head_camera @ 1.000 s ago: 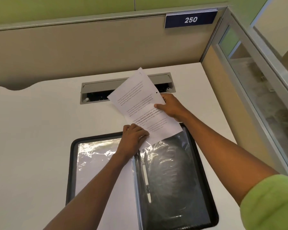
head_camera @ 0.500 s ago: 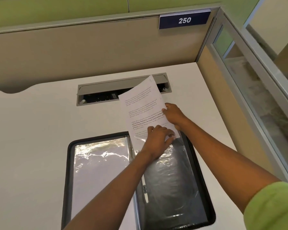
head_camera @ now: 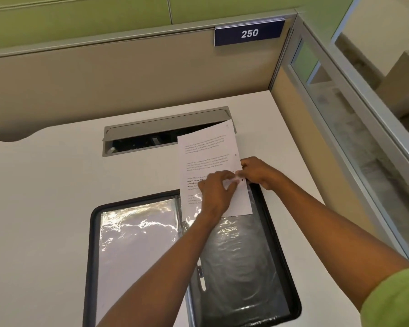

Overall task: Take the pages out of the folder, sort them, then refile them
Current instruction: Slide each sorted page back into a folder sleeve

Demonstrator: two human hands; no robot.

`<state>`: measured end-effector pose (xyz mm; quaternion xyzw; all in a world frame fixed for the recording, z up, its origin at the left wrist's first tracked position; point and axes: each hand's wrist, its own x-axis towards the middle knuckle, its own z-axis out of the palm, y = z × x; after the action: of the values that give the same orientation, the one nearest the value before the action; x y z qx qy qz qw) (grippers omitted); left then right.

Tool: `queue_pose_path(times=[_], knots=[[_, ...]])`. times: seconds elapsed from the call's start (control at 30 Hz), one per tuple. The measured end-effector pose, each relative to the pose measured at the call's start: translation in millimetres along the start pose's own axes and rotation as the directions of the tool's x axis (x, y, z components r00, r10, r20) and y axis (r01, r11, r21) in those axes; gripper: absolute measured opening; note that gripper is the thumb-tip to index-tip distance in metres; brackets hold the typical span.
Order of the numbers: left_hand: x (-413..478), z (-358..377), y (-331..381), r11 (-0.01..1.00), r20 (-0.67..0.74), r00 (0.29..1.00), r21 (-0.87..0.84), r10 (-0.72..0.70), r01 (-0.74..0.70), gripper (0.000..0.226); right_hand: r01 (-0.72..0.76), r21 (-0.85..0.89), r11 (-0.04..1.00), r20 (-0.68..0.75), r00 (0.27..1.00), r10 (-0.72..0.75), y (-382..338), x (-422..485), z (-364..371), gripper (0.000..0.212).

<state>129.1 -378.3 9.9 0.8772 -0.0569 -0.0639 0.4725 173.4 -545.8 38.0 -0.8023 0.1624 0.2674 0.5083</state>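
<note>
White cubicle worktop (head_camera: 45, 197): open folder (head_camera: 278, 232), printed page (head_camera: 208, 152) lengthwise away from the person, lower end over the folder's right half, right edge pinched by left hand (head_camera: 216, 194) and right hand (head_camera: 261, 172).

The page (head_camera: 208, 156) now sits straighter and farther right over the folder (head_camera: 246, 267). The left hand (head_camera: 216, 192) now meets the right hand (head_camera: 260, 172) at its punched edge.
</note>
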Motion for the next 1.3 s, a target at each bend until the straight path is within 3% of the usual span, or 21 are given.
queue_pose_path(times=[0.13,0.27,0.33,0.4,0.43,0.63,0.9,1.13,1.3], knots=[[7.2,-36.3,-20.0,0.993,-0.201,0.977,0.080,-0.069,0.086,0.038,-0.029,0.041,0.999,0.072,0.997,0.026,10.5,-9.1,-12.0,0.036],[27.6,-72.7,-37.0,0.950,-0.224,0.925,-0.129,-0.308,0.285,0.059,-0.019,0.071,0.997,0.121,0.993,0.010,15.6,-12.7,-16.2,0.038],[34.9,-86.2,-39.1,0.883,-0.172,0.883,-0.270,-0.438,0.385,0.053,-0.012,0.076,0.997,0.130,0.992,0.002,16.9,-12.9,-16.4,0.038],[39.5,-95.0,-41.4,0.828,-0.143,0.854,-0.367,-0.500,0.423,0.025,-0.004,0.087,0.996,0.127,0.992,-0.007,15.7,-13.4,-15.8,0.037],[39.9,-98.2,-42.5,0.816,-0.136,0.852,-0.397,-0.505,0.421,0.011,-0.001,0.098,0.995,0.110,0.994,-0.010,15.1,-12.8,-15.2,0.035],[32.1,-103.6,-49.8,0.871,-0.103,0.886,-0.266,-0.451,0.413,0.005,0.066,0.076,0.995,-0.141,0.988,-0.055,23.0,-4.6,-8.6,0.024],[21.2,-112.7,-73.1,0.876,0.001,0.876,-0.002,-0.482,0.482,0.017,0.012,-0.172,0.985,-0.050,0.999,-0.021,36.3,-12.7,-18.2,0.025],[25.2,-115.2,-61.6,0.873,-0.087,0.872,-0.122,-0.483,0.471,0.010,0.082,-0.105,0.991,-0.273,0.956,-0.108,24.3,-8.5,1.6,0.017],[22.3,-115.2,-68.2,0.879,-0.093,0.876,-0.114,-0.474,0.463,0.008,0.090,-0.193,0.977,-0.353,0.923,-0.154,17.3,-9.3,10.4,0.008]])
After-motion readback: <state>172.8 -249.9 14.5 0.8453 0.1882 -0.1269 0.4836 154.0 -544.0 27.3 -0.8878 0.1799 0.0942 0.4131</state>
